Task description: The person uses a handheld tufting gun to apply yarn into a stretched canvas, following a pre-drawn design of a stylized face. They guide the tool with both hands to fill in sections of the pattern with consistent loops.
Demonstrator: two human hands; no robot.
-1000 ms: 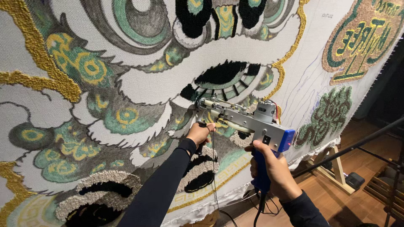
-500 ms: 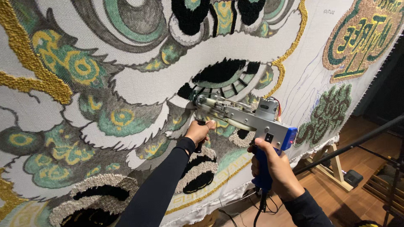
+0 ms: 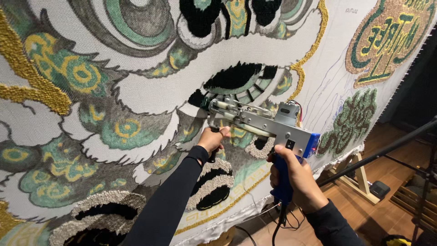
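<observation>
- The person stands close to a big stretched backing cloth [image 3: 150, 91], upright on a wooden frame [image 3: 359, 175], much of it already filled with a beast's face in green, gold, black and white pile.
- The right hand [image 3: 296, 182] is clenched round the blue pistol handle of a tufting gun [image 3: 259, 123], with a cable hanging from the base of the grip.
- The left hand [image 3: 213, 140] is wrapped round the dark front grip under the gun's nose, close to the cloth.
- The gun sits level, with its needle end pressed to the cloth just below a black tufted patch [image 3: 234, 77] and beside a small black blot; whether the needle is actually through the weave I can't quite tell from here.
- To do this pass well, I'd judge the nose must stay square to the cloth and be leaned in firmly, so that the loops seat evenly.
- The front hand should steer along the drawn outline while the rear hand only carries the weight and the trigger.
- Bare cloth with faint drawn lines lies to the right, near a gold tufted line [image 3: 309, 59], so keeping inside the marked edge matters there.
- A dark stand pole [image 3: 387, 150] crosses low on the right, well apart from both hands.
</observation>
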